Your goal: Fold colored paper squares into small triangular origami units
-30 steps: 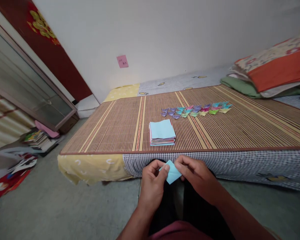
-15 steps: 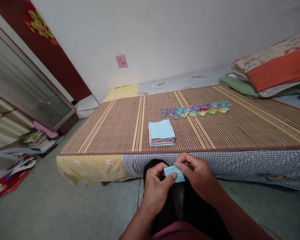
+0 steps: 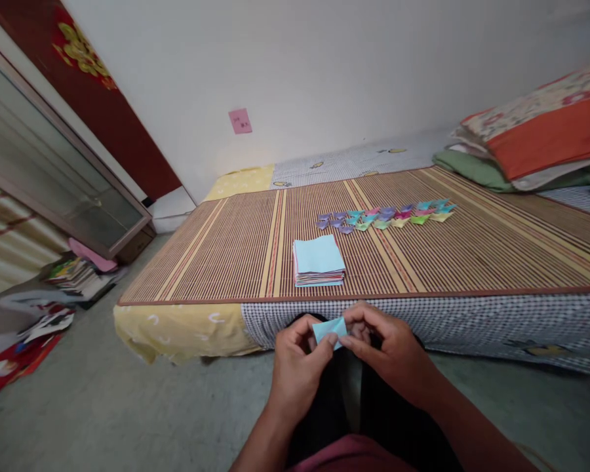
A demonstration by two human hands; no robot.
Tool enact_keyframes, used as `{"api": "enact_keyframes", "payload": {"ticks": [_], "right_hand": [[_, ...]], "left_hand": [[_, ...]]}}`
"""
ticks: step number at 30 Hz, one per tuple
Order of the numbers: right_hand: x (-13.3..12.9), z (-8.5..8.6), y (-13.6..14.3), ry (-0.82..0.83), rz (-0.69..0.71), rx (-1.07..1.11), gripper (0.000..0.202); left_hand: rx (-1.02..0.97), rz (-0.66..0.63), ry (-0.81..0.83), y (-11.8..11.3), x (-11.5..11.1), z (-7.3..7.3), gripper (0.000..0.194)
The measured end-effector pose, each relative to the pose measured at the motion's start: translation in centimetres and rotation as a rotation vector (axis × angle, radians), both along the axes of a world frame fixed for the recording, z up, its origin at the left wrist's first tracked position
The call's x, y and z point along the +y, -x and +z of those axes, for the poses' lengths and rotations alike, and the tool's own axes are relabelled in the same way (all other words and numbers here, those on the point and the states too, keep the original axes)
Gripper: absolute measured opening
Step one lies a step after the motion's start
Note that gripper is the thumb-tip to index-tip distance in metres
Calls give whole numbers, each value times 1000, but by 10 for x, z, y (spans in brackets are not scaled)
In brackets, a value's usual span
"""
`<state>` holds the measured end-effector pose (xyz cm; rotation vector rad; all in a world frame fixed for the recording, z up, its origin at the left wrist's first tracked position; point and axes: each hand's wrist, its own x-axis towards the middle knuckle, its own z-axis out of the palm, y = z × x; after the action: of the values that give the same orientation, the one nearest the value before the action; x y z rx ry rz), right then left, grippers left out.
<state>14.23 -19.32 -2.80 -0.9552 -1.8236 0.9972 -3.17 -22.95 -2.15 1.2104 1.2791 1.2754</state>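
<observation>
One small folded light-blue paper [image 3: 330, 326] is held between the left hand [image 3: 297, 367] and the right hand [image 3: 396, 354], over the person's lap and just off the near edge of the bed. The left hand pinches its left part, thumb on top; the right hand grips the right end narrowly between thumb and fingers. A glass-fronted cabinet [image 3: 63, 151] stands at the far left, its contents too dim to make out. The paper's long axis runs roughly left to right, and its surface shows creases. Beyond it, on a ribbed, striped mat [image 3: 226, 252], lies a squared stack of paper sheets [image 3: 318, 254], pale blue on top with mixed colours along its edge. Farther back and to the right, small pointed folded paper shapes [image 3: 401, 223] form two rows running left to right. Soft fabric bedding [image 3: 553, 134] is piled at the far right.
</observation>
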Motion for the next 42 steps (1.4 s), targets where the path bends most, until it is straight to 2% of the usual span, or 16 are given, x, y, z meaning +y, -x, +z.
{"api": "enact_keyframes", "payload": {"ticks": [3, 6, 11, 14, 17, 20, 23, 27, 31, 35, 42], "right_hand": [[-1, 5, -1, -101, -39, 1, 10], [-1, 8, -2, -168, -17, 19, 10], [-2, 5, 0, -215, -99, 72, 15], [-2, 4, 2, -305, -142, 92, 15], [-3, 5, 4, -400, -167, 95, 15], [-4, 7, 4, -443, -175, 92, 16], [-5, 5, 2, -457, -166, 93, 17], [-6, 2, 0, -471, -155, 84, 17], [-7, 3, 0, -465, -118, 84, 21], [-8, 6, 2, -461, -38, 73, 33], [-7, 5, 1, -420, -27, 49, 28]], "left_hand": [[304, -53, -181, 1, -3, 6, 19], [415, -78, -275, 0, -3, 9, 17], [234, -93, -248, 2, 0, 4, 11], [129, -18, -229, 4, 1, 1, 12], [127, 66, -228, 4, -1, 2, 15], [95, 4, -157, 2, -4, 4, 19], [-65, -85, -65, -1, -5, 4, 23], [-229, -89, -85, -4, -4, 4, 16], [-237, -43, -121, -3, -2, 6, 11], [-237, -70, -112, -4, -1, 8, 12], [-285, -114, -66, -5, -4, 9, 16]]}}
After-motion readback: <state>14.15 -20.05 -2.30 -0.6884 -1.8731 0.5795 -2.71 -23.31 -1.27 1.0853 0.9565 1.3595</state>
